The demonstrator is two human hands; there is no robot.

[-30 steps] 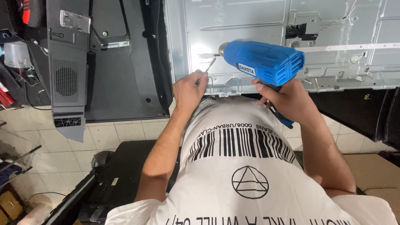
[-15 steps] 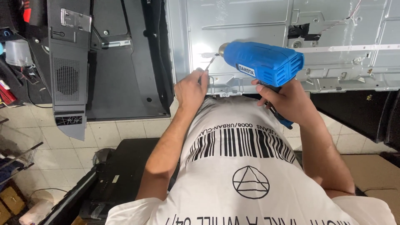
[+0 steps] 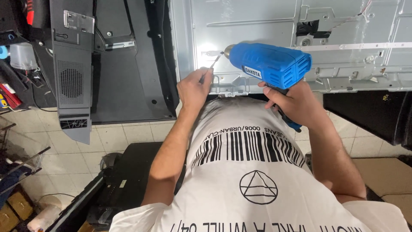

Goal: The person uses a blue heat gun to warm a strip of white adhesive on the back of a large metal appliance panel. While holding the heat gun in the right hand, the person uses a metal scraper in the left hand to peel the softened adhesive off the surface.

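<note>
My right hand (image 3: pixel 292 101) grips the handle of a blue power drill (image 3: pixel 270 64), which points left over a large silver metal panel (image 3: pixel 334 25). My left hand (image 3: pixel 194 88) pinches a thin driver bit (image 3: pixel 211 68) close to the drill's chuck (image 3: pixel 228 50). Both hands hover above the near edge of the panel, just in front of my white printed shirt (image 3: pixel 253 163).
A black plastic back cover (image 3: pixel 124 64) and a grey vented piece (image 3: pixel 71 81) lie on the tiled floor (image 3: pixel 116 137) to the left. Tools and cables clutter the far left. Dark equipment (image 3: pixel 111 189) sits at lower left, a black part (image 3: pixel 365 111) at right.
My left hand has slid slightly left and down, drawing the thin bit a little away from the drill chuck. The drill and right hand have stayed nearly in place.
</note>
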